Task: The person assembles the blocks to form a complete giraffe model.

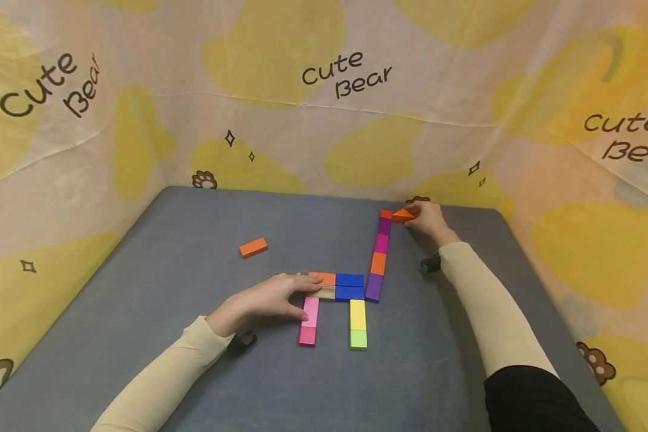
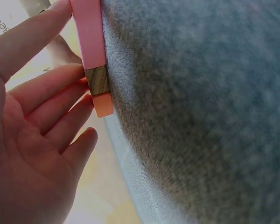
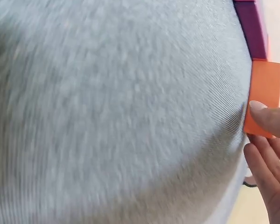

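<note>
My right hand [image 1: 429, 221] pinches an orange triangular block [image 1: 402, 216] at the top of a slanting column, beside a small red block [image 1: 386, 214]. In the right wrist view, the thumb presses on the orange block's face [image 3: 266, 86], next to a purple block [image 3: 253, 30]. My left hand [image 1: 270, 297] rests with extended fingers against an orange block [image 1: 326, 279] and a wood-coloured block [image 1: 328, 293]. Its thumb touches a pink block [image 1: 310, 312]. Two blue blocks [image 1: 350, 287] lie to the right of these.
One loose orange block [image 1: 254, 248] lies left of the arrangement. Below the blue blocks are a yellow block [image 1: 358, 314] and a green block [image 1: 359, 339]. Magenta [image 1: 381, 243] and violet [image 1: 374, 288] blocks are in the column. Patterned cloth surrounds the grey table [image 1: 205, 222].
</note>
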The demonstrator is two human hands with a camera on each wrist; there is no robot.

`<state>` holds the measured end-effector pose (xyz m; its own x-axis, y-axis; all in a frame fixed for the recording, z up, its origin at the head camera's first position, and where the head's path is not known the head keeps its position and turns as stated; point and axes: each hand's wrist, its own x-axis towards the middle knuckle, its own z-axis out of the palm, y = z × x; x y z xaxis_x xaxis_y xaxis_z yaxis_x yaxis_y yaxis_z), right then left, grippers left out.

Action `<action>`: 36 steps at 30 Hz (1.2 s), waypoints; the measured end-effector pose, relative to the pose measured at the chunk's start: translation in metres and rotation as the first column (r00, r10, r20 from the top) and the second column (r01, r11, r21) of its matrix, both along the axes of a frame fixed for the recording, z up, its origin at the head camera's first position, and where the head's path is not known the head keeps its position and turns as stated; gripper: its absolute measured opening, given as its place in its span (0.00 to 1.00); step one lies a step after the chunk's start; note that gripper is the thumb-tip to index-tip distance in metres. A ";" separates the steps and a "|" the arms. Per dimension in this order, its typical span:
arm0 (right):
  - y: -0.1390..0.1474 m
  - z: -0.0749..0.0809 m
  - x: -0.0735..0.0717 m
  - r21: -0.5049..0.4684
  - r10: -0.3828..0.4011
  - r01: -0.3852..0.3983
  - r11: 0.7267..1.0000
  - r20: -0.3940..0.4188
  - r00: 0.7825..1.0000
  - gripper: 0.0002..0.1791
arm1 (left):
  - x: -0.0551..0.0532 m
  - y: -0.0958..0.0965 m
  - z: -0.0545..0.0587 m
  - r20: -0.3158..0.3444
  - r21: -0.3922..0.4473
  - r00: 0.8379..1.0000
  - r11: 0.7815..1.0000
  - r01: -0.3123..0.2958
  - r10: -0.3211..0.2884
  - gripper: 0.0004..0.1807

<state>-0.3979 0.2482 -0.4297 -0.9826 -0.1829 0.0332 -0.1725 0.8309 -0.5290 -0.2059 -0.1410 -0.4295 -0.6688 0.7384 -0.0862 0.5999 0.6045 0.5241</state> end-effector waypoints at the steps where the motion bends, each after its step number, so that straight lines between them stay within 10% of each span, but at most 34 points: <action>1: 0.001 0.002 0.002 -0.005 0.003 -0.003 1.000 0.012 1.000 0.26 | 0.000 0.000 0.000 0.000 0.001 1.000 1.000 0.002 -0.002 0.35; 19: -0.010 0.049 0.087 0.059 0.122 -0.114 0.992 -0.149 0.981 0.37 | -0.001 -0.002 0.001 0.019 0.012 1.000 1.000 -0.008 0.008 0.35; 36: -0.050 0.015 0.146 0.062 0.325 -0.320 0.945 -0.112 0.939 0.35 | -0.003 -0.001 -0.001 -0.002 0.011 1.000 1.000 0.003 -0.003 0.36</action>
